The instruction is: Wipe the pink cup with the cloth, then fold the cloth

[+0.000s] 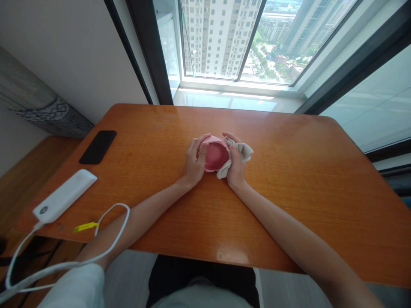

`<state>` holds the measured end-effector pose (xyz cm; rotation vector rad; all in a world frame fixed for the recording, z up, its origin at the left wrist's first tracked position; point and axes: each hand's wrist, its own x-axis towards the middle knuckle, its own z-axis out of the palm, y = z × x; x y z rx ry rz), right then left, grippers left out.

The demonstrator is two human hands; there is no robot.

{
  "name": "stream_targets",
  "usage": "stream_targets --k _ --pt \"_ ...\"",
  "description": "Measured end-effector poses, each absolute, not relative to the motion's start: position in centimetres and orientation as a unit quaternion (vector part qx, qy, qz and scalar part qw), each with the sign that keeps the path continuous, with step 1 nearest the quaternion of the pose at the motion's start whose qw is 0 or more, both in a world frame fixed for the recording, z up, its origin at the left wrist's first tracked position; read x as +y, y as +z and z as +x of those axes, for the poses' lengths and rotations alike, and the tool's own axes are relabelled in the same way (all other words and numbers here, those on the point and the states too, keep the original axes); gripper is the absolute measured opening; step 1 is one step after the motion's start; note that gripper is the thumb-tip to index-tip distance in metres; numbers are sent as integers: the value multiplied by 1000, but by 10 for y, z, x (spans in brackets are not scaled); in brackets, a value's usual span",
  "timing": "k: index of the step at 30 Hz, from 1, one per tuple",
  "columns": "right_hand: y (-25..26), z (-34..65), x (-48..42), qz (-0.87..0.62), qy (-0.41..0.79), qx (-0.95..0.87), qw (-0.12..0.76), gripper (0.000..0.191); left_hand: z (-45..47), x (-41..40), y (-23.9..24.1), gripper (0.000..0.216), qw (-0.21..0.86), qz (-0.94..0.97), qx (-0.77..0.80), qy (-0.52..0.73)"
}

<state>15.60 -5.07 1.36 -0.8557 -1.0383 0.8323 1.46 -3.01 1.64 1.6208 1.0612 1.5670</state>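
Observation:
A small pink bowl [217, 157] is held between my hands over the middle of the wooden table, its hollow turned toward me. My left hand [196, 157] grips the bowl's left side, thumb at the near rim and fingers behind. In my right hand [236, 164] is a crumpled light grey cloth [244, 151], pressed against the bowl's right side. The cloth hangs out on both sides of that hand. Whether the bowl's underside touches the table I cannot tell.
On the table [289, 179] at left lie a black phone [98, 147] and a white power bank [65, 196]. Its white cable [120, 231], with a yellow tag [85, 227], loops over my left forearm. A window [237, 42] stands beyond the far edge.

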Motion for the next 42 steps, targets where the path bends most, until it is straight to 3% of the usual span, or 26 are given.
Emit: stream_targets --k 8,14,42 --pt "14 153 -53 -374 394 -505 670 46 17 -28 14 58 352 522 444 638" --pt "14 157 -51 -391 378 -443 712 46 18 -40 20 50 307 629 416 580" --pt "15 158 -47 -414 346 -421 729 42 15 -39 12 47 367 622 398 566"
